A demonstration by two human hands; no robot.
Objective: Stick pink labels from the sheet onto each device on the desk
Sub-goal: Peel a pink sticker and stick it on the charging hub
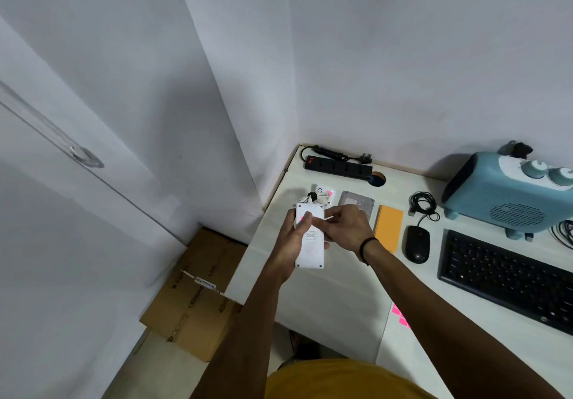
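Observation:
My left hand (291, 237) holds a white rectangular device (310, 249) lifted above the desk's left part, its thumb lying on a pink label (302, 218) near the device's top end. My right hand (344, 228) grips the device's right side, fingertips touching the top area beside the label. The label sheet (400, 333) lies on the desk near the front edge, with pink labels (401, 316) showing at its top; my right forearm covers part of it. Other devices on the desk: black power strip (338, 167), hard drive (356, 201), yellow power bank (389, 228), black mouse (417, 243), black keyboard (508, 274).
A blue fan heater (508, 194) stands at the back right. A coiled black cable (423, 205) lies behind the mouse. A small white item with a pink label (325, 192) lies behind the held device. A cardboard box (195, 293) sits on the floor left of the white desk (341, 299).

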